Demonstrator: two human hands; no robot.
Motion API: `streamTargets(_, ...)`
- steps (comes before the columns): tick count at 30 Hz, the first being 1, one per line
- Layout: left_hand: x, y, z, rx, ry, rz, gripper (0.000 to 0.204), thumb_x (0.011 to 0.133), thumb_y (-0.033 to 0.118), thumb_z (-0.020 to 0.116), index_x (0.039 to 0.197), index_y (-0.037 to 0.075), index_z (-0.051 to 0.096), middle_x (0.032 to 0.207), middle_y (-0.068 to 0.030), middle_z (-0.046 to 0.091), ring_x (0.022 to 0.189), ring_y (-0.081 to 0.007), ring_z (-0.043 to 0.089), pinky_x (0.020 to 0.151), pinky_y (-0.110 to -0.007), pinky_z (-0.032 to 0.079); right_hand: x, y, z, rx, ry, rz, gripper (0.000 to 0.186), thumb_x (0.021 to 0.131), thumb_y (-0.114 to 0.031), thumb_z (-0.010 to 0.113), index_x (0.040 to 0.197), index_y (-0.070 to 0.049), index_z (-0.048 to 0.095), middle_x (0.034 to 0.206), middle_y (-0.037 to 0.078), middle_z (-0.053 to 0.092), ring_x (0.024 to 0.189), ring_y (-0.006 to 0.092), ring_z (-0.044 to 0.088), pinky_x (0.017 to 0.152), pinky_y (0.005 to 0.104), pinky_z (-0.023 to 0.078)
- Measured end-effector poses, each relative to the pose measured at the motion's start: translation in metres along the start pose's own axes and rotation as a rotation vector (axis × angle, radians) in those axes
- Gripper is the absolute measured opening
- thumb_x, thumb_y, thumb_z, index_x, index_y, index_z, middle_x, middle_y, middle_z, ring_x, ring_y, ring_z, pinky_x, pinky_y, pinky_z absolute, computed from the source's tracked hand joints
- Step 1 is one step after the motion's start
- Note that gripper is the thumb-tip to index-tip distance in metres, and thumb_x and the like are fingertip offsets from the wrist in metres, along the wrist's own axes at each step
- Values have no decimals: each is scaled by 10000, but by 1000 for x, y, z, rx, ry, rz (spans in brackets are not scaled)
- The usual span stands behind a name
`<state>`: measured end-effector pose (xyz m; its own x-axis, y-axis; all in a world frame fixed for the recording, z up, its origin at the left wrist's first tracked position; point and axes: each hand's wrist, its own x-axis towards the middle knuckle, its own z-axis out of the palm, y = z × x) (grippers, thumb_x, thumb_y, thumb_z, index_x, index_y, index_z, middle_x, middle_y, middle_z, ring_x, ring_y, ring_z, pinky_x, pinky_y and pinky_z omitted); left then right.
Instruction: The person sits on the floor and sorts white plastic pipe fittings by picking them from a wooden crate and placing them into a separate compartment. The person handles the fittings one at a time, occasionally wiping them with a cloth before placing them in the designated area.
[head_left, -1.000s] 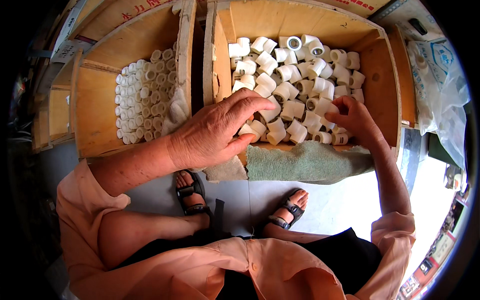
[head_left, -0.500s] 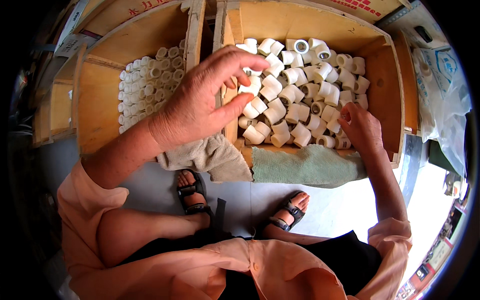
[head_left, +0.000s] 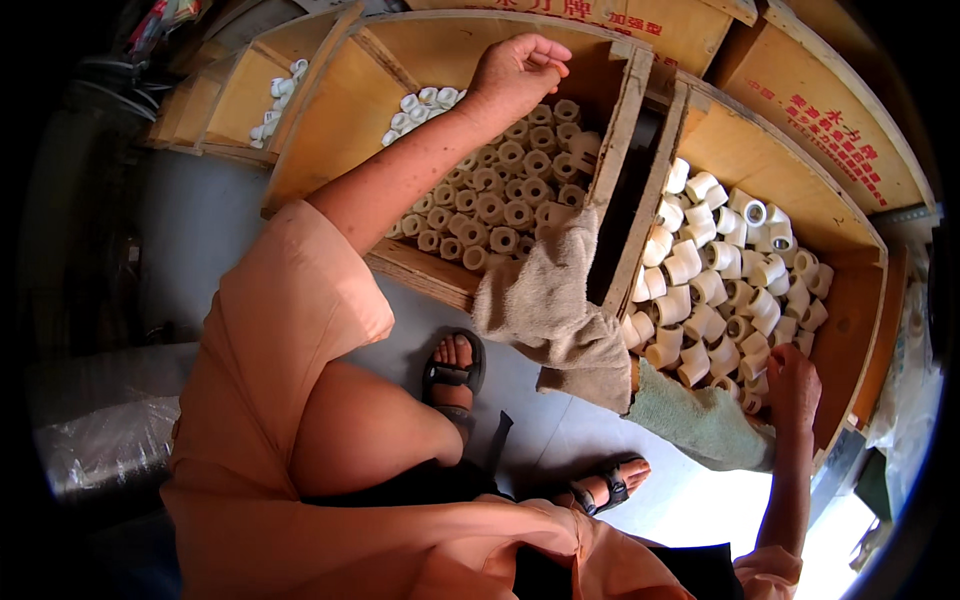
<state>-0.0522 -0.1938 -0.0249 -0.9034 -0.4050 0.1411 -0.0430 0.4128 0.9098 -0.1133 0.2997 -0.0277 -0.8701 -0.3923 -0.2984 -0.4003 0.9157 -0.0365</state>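
My left hand (head_left: 520, 78) hangs over the far part of the left wooden box (head_left: 375, 60). Its fingers are bent in toward the thumb, and nothing shows between them. Below it are rows of white ring-ended plastic pipe fittings (head_left: 490, 208), several smaller ones lying by the forearm. White elbow pipe fittings (head_left: 708, 288) fill much of the right wooden box (head_left: 845, 330) in a loose heap. At the near right corner of that heap my right hand (head_left: 793, 390) is closed, its fingertips turned away; whatever it may hold is hidden.
A beige cloth (head_left: 550, 300) and a green cloth (head_left: 700, 420) drape over the boxes' near edges. A dark gap separates the two boxes. More wooden boxes (head_left: 810, 110) stand behind, and another with white fittings (head_left: 280, 95) stands far left. My sandalled feet are on the grey floor.
The view has swung left. My left hand has left the elbow fittings and passed over the left box, its spread fingers now drawn together. My right hand stays at the right box's near corner.
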Motion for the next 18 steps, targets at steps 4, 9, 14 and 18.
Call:
streamTargets(4,1,-41,-3,78,69,-105,189,876,7,588,1058,20,637,917,-61,667,721,-92,620,672,-230,534,0,-1,-2,63,-21,7,162,840,-210,627,957,-100,649,903,96,701,845,301,674,730,411,523)
streamTargets(9,-6,-56,-8,104,-1,-200,193,864,20,604,1053,24,639,902,-54,671,752,-102,627,684,-240,537,0,-8,-4,63,-43,16,210,832,-250,642,961,-85,645,897,100,702,836,305,672,728,416,516)
streamTargets(14,-17,-56,-2,154,-118,-172,187,831,33,612,1013,22,653,877,-49,672,784,-112,622,707,-255,523,0,-16,-2,74,-57,22,226,836,-271,646,947,-74,645,892,99,688,828,303,657,722,416,503)
streamTargets(18,-24,-52,12,245,-279,-165,303,792,114,709,1079,58,626,885,-58,658,821,-152,626,719,-290,509,1,-16,0,101,-20,-22,222,840,-278,650,927,-74,647,903,97,669,831,301,643,726,413,496)
